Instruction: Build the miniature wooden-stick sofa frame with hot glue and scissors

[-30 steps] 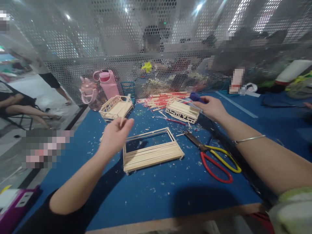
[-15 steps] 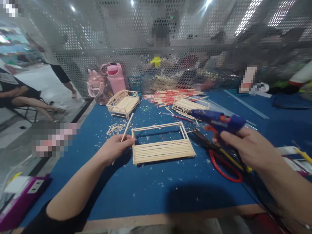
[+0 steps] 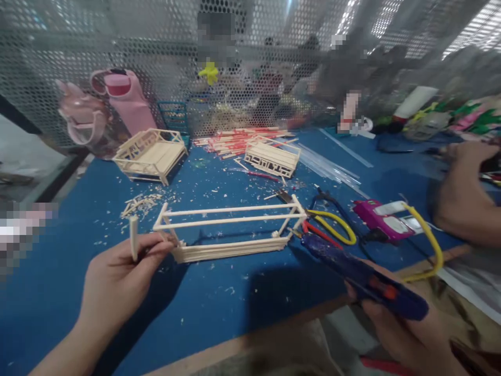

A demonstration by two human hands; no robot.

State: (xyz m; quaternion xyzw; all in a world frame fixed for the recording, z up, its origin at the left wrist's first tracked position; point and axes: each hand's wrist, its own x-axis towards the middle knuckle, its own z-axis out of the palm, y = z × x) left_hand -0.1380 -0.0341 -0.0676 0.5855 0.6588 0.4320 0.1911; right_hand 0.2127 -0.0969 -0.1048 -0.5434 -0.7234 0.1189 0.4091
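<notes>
My left hand (image 3: 113,277) pinches a thin wooden stick (image 3: 133,237), held upright just left of a stick-built frame (image 3: 230,225) on the blue table (image 3: 242,303). My right hand (image 3: 407,334) grips a blue glue gun (image 3: 360,277) at the lower right. Its nozzle points up-left toward the frame's right corner, close to it.
Scissors (image 3: 331,225) with red and yellow handles lie right of the frame. A magenta device (image 3: 381,222) sits beside them. Two finished stick models (image 3: 151,154) (image 3: 272,155), a pile of red-tipped sticks (image 3: 238,141) and pink bottles (image 3: 117,104) stand near the mesh wall. Another person's hand (image 3: 465,193) rests at right.
The view has dropped lower and shifted right. My right hand brought the glue gun down and closer to me. My left hand now holds the stick upright beside the frame.
</notes>
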